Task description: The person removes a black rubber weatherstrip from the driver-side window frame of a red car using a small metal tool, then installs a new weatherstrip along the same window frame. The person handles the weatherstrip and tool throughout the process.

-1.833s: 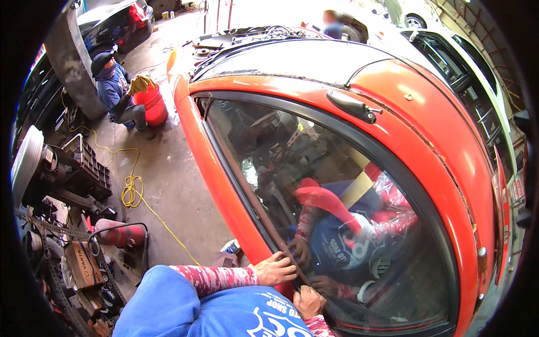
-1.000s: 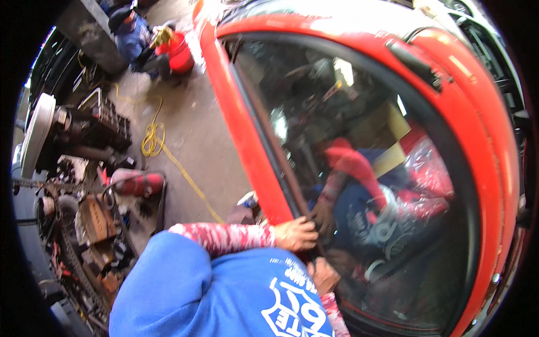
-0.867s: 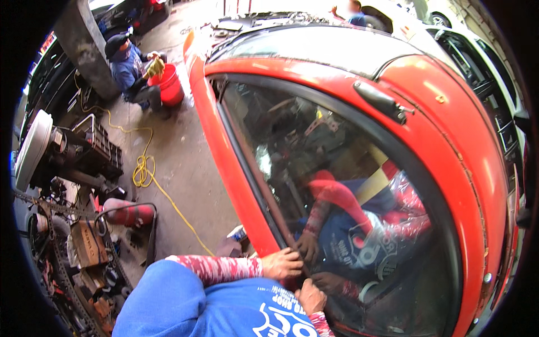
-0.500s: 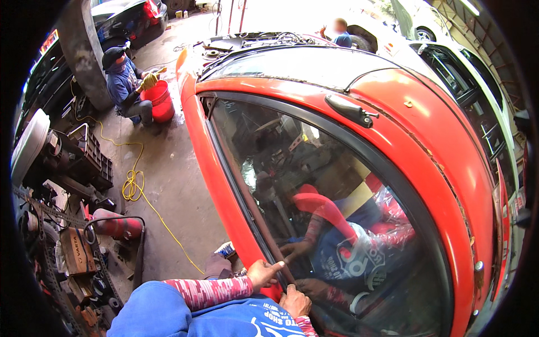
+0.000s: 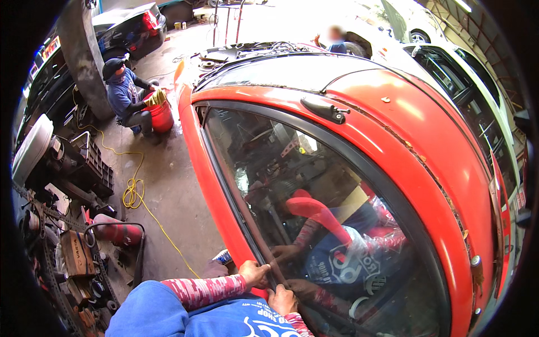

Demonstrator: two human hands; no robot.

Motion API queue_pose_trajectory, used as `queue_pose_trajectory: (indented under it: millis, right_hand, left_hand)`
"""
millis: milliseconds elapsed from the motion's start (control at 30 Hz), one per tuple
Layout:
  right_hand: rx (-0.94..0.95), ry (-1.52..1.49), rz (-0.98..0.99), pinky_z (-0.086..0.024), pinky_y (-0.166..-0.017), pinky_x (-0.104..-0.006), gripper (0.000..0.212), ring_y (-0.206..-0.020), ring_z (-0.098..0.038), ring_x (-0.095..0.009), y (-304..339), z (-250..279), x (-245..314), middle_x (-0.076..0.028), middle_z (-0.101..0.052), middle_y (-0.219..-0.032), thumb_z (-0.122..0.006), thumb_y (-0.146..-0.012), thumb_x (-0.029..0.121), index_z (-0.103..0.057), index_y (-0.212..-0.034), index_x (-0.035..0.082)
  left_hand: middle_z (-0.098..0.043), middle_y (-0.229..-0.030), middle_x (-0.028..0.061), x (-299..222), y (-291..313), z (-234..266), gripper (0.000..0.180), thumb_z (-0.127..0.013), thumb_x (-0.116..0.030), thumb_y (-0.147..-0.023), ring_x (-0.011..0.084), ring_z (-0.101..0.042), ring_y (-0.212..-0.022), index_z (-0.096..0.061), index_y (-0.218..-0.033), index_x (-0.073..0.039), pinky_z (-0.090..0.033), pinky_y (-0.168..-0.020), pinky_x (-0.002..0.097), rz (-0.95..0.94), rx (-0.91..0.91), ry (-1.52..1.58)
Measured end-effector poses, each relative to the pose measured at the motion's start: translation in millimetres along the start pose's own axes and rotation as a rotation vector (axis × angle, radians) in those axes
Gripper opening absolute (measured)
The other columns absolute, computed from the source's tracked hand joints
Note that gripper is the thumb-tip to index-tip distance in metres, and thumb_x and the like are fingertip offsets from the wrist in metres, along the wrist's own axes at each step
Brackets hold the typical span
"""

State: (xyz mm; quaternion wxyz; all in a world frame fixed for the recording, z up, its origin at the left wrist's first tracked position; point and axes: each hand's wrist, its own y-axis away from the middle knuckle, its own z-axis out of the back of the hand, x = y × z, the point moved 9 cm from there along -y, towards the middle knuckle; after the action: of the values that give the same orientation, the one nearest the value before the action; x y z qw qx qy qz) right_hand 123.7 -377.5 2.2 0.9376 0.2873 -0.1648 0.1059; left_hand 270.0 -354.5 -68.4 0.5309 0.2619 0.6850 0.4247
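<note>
My left hand [image 5: 255, 274] is closed at the bottom edge of a red car's side window [image 5: 337, 224], its fingertips curled over the dark weatherstrip [image 5: 247, 222] that runs along the sill. Just nearer to me, my right hand [image 5: 282, 300] is also closed, fingers pressed on the same strip beside the glass. The strip looks brownish next to the pane and black along the red door [image 5: 210, 185]. What lies under my fingertips is partly hidden. The glass mirrors my arms and blue shirt.
At the left, a crouching person [image 5: 126, 92] works over a red bucket [image 5: 159, 115]. A yellow cord [image 5: 133, 191] trails across the floor. A red cylinder [image 5: 115, 229], a battery box [image 5: 77, 253] and a black crate [image 5: 98, 165] crowd the lower left. Another person [image 5: 337, 45] stands beyond the car.
My left hand's thumb was stretched over the strip and is now curled in. Both hands sit slightly further left in view. The crouching person's gloved hands have moved at the bucket.
</note>
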Motion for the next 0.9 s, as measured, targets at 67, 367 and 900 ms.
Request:
queue_pose_trajectory:
  millis: [67,367,900]
  right_hand:
    - [-0.017,0.003,0.030,-0.053,-0.071,-0.0620,0.031,-0.079,-0.067,-0.053,-1.2,-0.6,0.9,-0.029,-0.068,-0.080,-0.066,-0.091,0.037,-0.062,-0.092,0.007]
    - [-0.092,-0.071,0.091,-0.052,-0.067,-0.0612,0.026,-0.073,-0.067,-0.050,4.2,-2.1,-6.8,-0.027,-0.068,-0.076,-0.065,-0.091,0.032,-0.059,-0.091,0.007]
    - [-0.199,-0.086,0.196,-0.051,-0.058,-0.0576,0.025,-0.067,-0.067,-0.046,3.7,-10.4,-21.8,-0.021,-0.067,-0.072,-0.071,-0.087,0.031,-0.058,-0.088,0.009]
  left_hand:
    - [-0.067,-0.078,0.0164,-2.1,1.0,-1.4,0.041,-0.066,-0.030,-0.099,0.0284,-0.071,-0.063,-0.062,-0.094,0.010,-0.063,-0.056,0.0398,0.012,0.026,0.030]
    - [-0.072,-0.082,0.0169,-2.7,11.4,-9.7,0.040,-0.076,-0.030,-0.091,0.0274,-0.072,-0.065,-0.068,-0.097,0.009,-0.061,-0.054,0.0376,0.274,0.206,-0.032]
    - [-0.075,-0.101,0.0152,-25.5,-10.8,-40.7,0.037,-0.077,-0.020,-0.084,0.0330,-0.074,-0.091,-0.069,-0.118,-0.009,-0.059,-0.078,0.0415,-0.443,0.394,-1.203]
